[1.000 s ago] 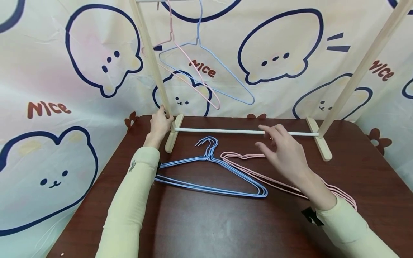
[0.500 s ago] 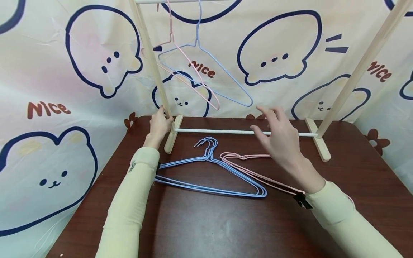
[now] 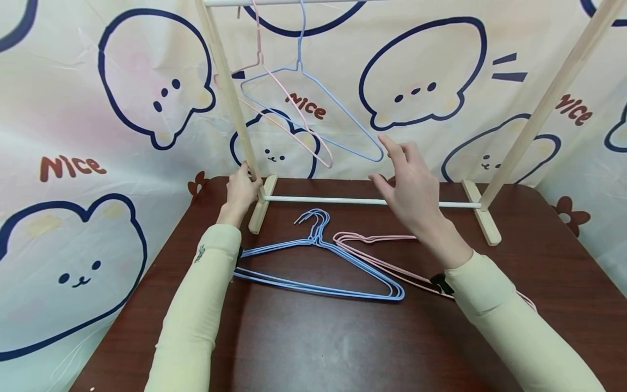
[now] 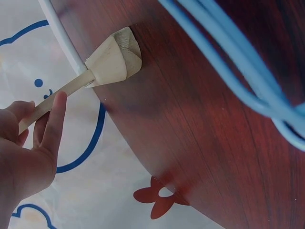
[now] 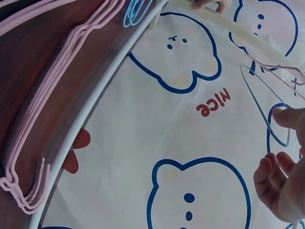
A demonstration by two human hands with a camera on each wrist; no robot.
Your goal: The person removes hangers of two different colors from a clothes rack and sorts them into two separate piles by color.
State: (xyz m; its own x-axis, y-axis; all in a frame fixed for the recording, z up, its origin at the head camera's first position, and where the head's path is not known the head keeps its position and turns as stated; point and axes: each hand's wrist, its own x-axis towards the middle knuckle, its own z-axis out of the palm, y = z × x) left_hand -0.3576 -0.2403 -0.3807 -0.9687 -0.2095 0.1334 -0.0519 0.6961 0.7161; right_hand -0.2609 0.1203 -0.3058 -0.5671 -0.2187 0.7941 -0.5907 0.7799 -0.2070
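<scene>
My left hand [image 3: 241, 189] holds the rack's left wooden upright [image 3: 230, 90] just above its foot; the left wrist view shows the thumb and fingers around that post [image 4: 74, 86]. Raised over the rack's lower rod [image 3: 323, 200], my right hand [image 3: 411, 185] has its fingers spread and nothing in them. Its forefinger overlaps the lower right corner of a hanging blue clothes hanger [image 3: 299, 54] in the head view. Left of that hanger, a pink clothes hanger [image 3: 259, 51] hangs turned at an angle from the top bar [image 3: 274, 2].
On the dark wooden table [image 3: 303, 348] lie several blue hangers [image 3: 320, 239] stacked together. Several pink hangers [image 5: 52, 76] lie beside them, partly under my right forearm. The rack's right upright [image 3: 543, 103] and foot [image 3: 482, 215] stand to the right. A printed cloth [image 3: 161, 49] hangs behind.
My right hand has risen from near the lower rod, moving up and left toward the hanging blue hanger. My left hand stays on the upright. The hangers look almost unmoved.
</scene>
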